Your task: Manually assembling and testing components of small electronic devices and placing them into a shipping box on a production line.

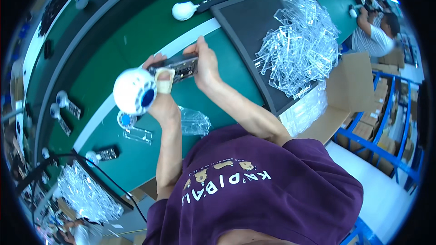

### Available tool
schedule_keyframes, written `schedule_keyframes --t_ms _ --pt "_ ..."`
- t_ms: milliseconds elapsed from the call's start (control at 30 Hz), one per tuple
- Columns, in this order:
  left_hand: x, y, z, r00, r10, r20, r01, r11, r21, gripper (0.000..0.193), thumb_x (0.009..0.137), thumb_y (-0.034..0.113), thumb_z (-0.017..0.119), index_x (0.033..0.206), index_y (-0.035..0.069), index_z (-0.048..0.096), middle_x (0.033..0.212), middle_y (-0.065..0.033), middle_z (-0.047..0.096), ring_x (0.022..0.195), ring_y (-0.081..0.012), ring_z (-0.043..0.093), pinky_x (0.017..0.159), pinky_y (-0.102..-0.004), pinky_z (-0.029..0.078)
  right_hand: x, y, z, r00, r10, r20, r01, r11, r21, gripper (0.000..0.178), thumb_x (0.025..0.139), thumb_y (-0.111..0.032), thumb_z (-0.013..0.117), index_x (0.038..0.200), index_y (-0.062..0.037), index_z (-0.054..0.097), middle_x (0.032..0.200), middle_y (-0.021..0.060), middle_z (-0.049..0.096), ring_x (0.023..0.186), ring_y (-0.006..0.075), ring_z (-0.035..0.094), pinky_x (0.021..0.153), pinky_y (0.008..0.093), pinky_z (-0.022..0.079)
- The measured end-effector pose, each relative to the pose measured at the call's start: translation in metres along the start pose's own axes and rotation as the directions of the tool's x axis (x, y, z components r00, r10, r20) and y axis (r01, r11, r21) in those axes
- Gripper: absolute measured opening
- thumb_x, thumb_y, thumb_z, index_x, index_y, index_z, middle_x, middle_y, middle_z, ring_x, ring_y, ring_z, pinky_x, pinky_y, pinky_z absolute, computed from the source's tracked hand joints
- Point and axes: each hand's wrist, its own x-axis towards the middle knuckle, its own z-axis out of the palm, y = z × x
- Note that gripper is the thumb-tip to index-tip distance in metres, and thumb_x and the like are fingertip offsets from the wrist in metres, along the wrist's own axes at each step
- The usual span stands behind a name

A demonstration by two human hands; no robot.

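Above the green bench I hold a device with a round white head [131, 90], a dark blue disc on that head and an exposed black circuit-board body [185, 69]. My left hand [164, 105] is closed around the end of the body next to the white head; a pale covering wraps its thumb. The far end of the body lies in my right hand [208, 67], thumb and fingers on its edges. Below my left wrist are a smaller white round piece with a blue centre [126, 119] and a clear plastic frame [138, 135]. More clear plastic [195, 121] lies between my forearms.
A black tray [243, 16] heaped with clear plastic frames [299, 41] stands right, beside an open cardboard box [347, 84]. Similar white-headed devices [184, 11] lie on the green belt [136, 31] beyond. Blue racking [386, 131] stands right; a person [374, 36] works at the far right.
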Motion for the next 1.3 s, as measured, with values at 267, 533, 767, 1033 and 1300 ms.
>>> schedule_keyframes --t_ms 267,533,767,1033,1300 --pt "-0.013 0.0 0.011 0.959 0.229 0.169 -0.279 0.872 0.403 0.037 0.083 0.01 0.06 0.116 -0.003 0.048 0.11 -0.015 0.056 0.102 -0.0239 0.054 0.089 -0.0337 0.043 0.02 0.006 0.006 0.99 -0.045 0.134 0.036 0.997 0.075 0.056 0.094 -0.045 0.031 0.063 -0.0042 0.053 0.061 0.0046 0.053 0.051 0.0125 0.048 0.05 0.0262 0.038" --pt "0.086 -0.026 -0.009 0.973 -0.219 -0.069 0.225 0.969 0.097 0.04 0.082 0.022 0.064 0.11 -0.003 0.051 0.1 -0.0136 0.061 0.09 -0.0207 0.06 0.083 -0.032 0.046 0.058 -0.058 -0.03 0.86 -0.384 0.336 0.506 0.725 -0.467 0.034 0.09 -0.03 0.05 0.073 -0.002 0.059 0.068 0.0094 0.059 0.062 0.0175 0.057 0.06 0.0287 0.045" --pt "0.187 -0.064 -0.097 0.973 0.028 -0.227 0.15 0.671 0.726 0.054 0.075 0.031 0.071 0.107 -0.007 0.052 0.085 -0.0121 0.062 0.072 -0.019 0.059 0.066 -0.0285 0.047 0.049 -0.166 -0.202 0.688 -0.703 0.18 0.012 -0.236 -0.972 0.039 0.082 -0.04 0.059 0.095 -0.0038 0.057 0.086 0.0135 0.061 0.074 0.0301 0.061 0.066 0.0393 0.048" --pt "0.147 -0.101 -0.007 0.878 -0.437 -0.194 0.404 0.461 0.79 0.064 0.072 0.047 0.067 0.112 -0.001 0.053 0.078 -0.0102 0.059 0.057 -0.0144 0.057 0.04 -0.0235 0.042 0.036 -0.129 -0.224 0.691 -0.709 0.139 -0.132 -0.313 -0.941 0.043 0.079 -0.036 0.063 0.106 -0.0044 0.054 0.091 0.0151 0.056 0.086 0.0304 0.057 0.07 0.0416 0.046" --pt "0.108 -0.106 0.004 0.994 -0.096 0.044 0.021 0.592 0.806 0.078 0.061 0.036 0.079 0.12 -0.001 0.044 0.1 -0.0169 0.055 0.088 -0.0249 0.057 0.067 -0.033 0.047 0.023 -0.132 -0.229 0.523 -0.759 0.388 0.19 -0.34 -0.921 0.035 0.084 -0.023 0.057 0.114 -0.0062 0.053 0.085 0.0154 0.057 0.084 0.0291 0.058 0.075 0.0376 0.047"
